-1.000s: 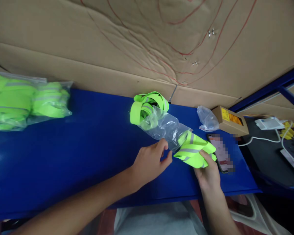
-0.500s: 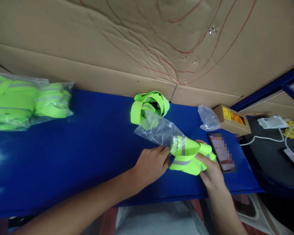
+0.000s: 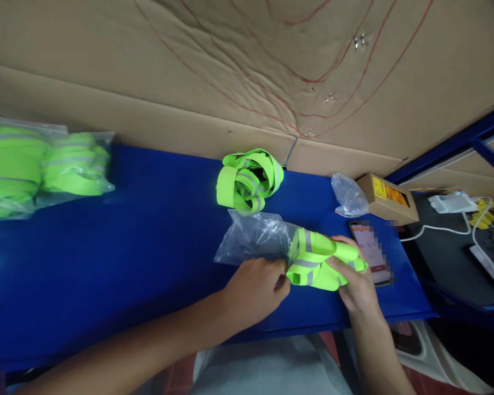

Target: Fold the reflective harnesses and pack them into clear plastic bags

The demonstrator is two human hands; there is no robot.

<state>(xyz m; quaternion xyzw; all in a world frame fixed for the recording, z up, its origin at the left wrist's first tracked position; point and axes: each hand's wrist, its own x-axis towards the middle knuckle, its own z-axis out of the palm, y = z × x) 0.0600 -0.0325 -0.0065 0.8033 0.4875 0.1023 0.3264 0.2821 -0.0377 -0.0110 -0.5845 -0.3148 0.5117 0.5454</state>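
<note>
My right hand [image 3: 357,285] is clamped on the neon-yellow strap bundle [image 3: 323,266], thumb across it, other fingers mostly hidden. From its 9 o'clock end the clear bag [image 3: 253,238] spreads; how much strap sits inside is hard to make out. My left hand [image 3: 257,288] curls there, fingertips hidden, so I cannot tell whether they pinch anything. At 3 o'clock, the phone's [image 3: 370,252] screen is partly pixelated.
</note>
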